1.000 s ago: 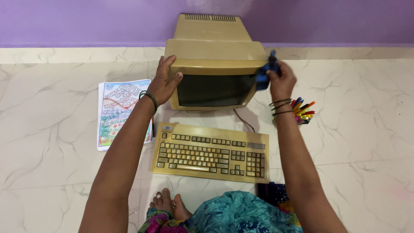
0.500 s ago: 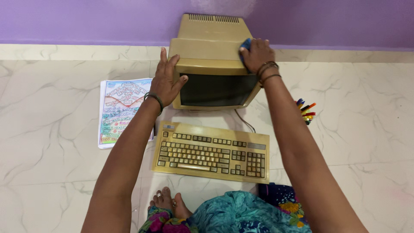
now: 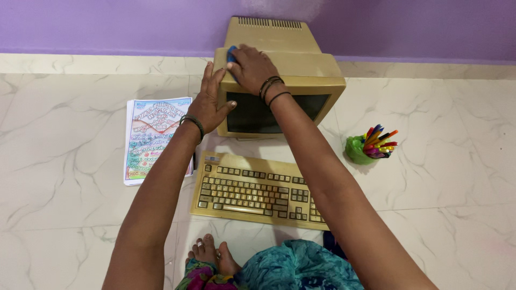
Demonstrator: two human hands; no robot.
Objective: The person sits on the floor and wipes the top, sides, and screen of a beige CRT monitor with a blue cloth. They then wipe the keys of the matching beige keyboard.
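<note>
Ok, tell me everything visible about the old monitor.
The monitor is a boxy beige unit, plastic by the look, yellowed, with a dark, unlit screen and vent slots at the back. It stands upright on the marble floor against the purple wall. The left hand braces its left front edge; the right hand presses a blue cloth on top.

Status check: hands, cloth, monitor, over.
Left hand flat on monitor's left edge. Right hand pressing blue cloth on monitor top, left end. Keyboard in front, pen cup right; nothing in the way.
</note>
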